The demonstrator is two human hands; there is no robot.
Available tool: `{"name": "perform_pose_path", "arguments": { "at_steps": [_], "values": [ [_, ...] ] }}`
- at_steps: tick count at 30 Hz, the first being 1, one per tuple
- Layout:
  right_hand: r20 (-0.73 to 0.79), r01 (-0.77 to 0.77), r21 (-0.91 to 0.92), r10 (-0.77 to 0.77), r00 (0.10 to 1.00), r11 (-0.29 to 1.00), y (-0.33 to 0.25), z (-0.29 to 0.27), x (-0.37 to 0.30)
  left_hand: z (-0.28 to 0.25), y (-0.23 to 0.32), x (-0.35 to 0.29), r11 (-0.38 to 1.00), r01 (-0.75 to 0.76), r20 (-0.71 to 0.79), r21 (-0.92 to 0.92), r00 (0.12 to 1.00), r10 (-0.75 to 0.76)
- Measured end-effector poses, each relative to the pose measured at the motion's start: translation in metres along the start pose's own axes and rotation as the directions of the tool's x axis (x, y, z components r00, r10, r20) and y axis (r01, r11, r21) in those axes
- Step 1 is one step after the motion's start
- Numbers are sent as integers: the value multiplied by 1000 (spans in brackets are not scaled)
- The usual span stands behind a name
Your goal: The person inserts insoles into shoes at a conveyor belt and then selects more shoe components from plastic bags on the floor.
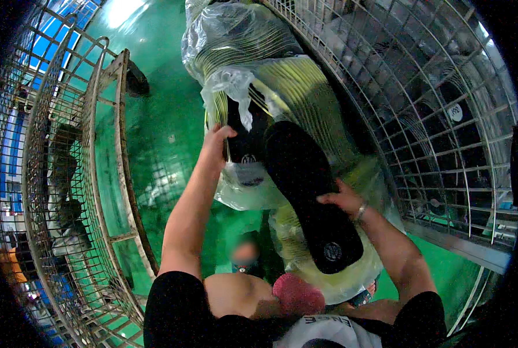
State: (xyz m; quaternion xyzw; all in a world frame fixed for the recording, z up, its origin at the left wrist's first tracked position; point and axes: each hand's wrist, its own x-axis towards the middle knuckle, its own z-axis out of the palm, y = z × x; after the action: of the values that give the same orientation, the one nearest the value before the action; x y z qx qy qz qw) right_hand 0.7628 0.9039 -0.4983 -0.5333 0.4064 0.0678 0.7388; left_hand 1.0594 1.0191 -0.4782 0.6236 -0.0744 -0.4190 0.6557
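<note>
My right hand point(346, 200) grips a long black shoe insole point(311, 197) at its right edge, with the thumb laid across the top. A pale round mark shows at the insole's near end. My left hand point(217, 142) is closed on the left edge of another stack of insoles point(247, 139). That stack has a black top face and yellow-green edges, and is partly inside a clear plastic bag point(230, 78). The left fingers beneath it are hidden. Under the right-hand insole lies another clear bag point(288, 232) with yellowish contents.
Further bagged insoles point(241, 43) lie in a row beyond my hands. A wire mesh cage point(433, 116) stands close along the right. On the left is a wire cart point(91, 156) with a caster. Green floor point(160, 151) shows between. A pink rounded thing point(299, 294) is near my lap.
</note>
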Motion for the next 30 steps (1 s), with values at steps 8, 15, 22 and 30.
{"name": "perform_pose_path", "arguments": {
  "at_steps": [8, 15, 22, 30],
  "values": [
    [62, -102, 343, 86, 994, 934, 20, -78, -33, -31, -15, -12, 858, 118, 237, -500, 972, 4],
    [-136, 144, 443, -93, 986, 885, 16, -100, -52, 33, 21, -45, 850, 44, 358, -524, 917, 174],
    [-240, 310, 435, -223, 945, 845, 6, -85, -48, 41, 57, -76, 790, -285, 316, -543, 802, 507],
    [-335, 243, 491, -76, 939, 836, 5, -77, -51, 63, 64, -104, 704, 21, 181, -710, 971, 154]
  ]
}}
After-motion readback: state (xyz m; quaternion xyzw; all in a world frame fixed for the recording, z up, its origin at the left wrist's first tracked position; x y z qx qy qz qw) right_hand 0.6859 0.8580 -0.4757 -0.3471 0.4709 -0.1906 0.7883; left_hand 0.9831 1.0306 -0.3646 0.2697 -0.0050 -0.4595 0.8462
